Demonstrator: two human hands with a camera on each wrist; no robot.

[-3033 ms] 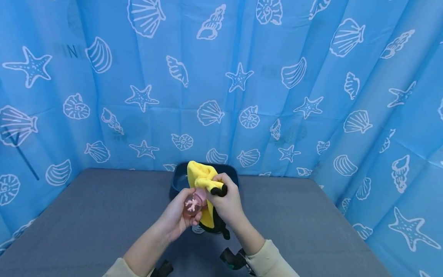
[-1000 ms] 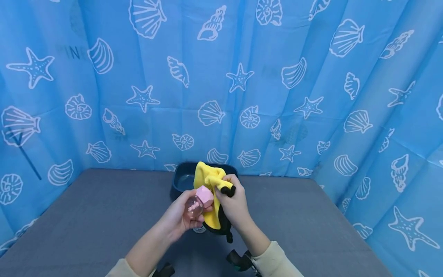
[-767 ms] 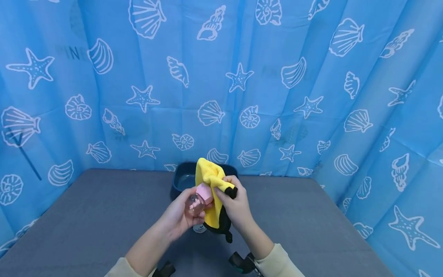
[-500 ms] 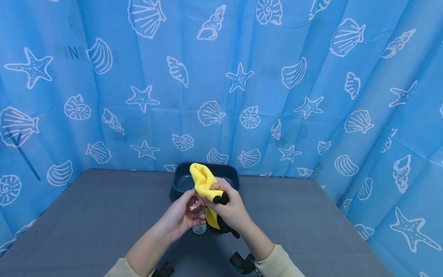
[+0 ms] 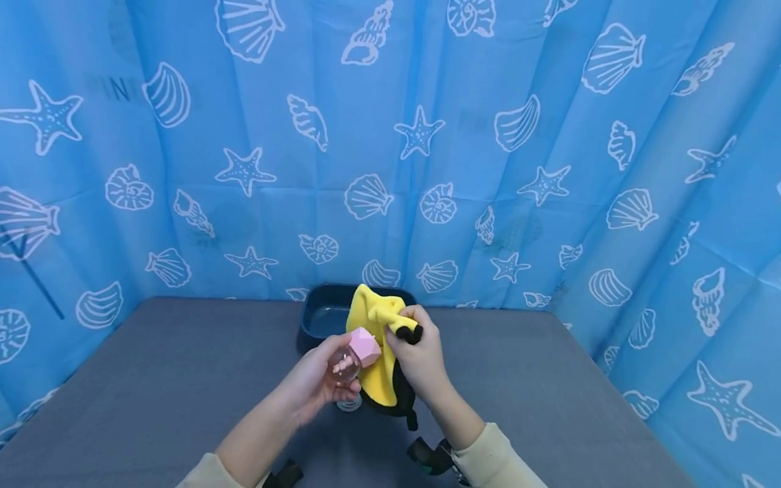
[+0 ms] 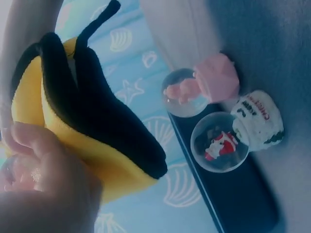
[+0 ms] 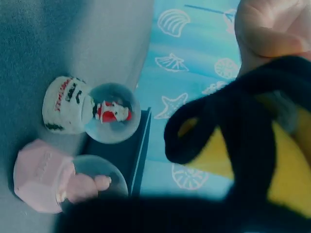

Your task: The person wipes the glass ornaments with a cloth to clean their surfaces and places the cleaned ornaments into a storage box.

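Note:
My left hand grips a snow globe by its clear ball, which has a small pink figure inside. Its faceted pink base points up and to the right, in front of the cloth. Bunched in my right hand is a yellow cloth with black trim, its folded end sticking out past the fingers. In the left wrist view the cloth hangs beside the left hand, and only part of the held ball shows.
Two more snow globes stand on the grey table: a white-based one with a Santa inside and a pink-based one. Behind them sits a dark blue bin. A blue shell-print curtain hangs at the back.
Half a second ago the cloth covered the pink base; my right hand has since drawn it to the right, and the base shows again. The left hand stays nearly in place, still gripping the globe.

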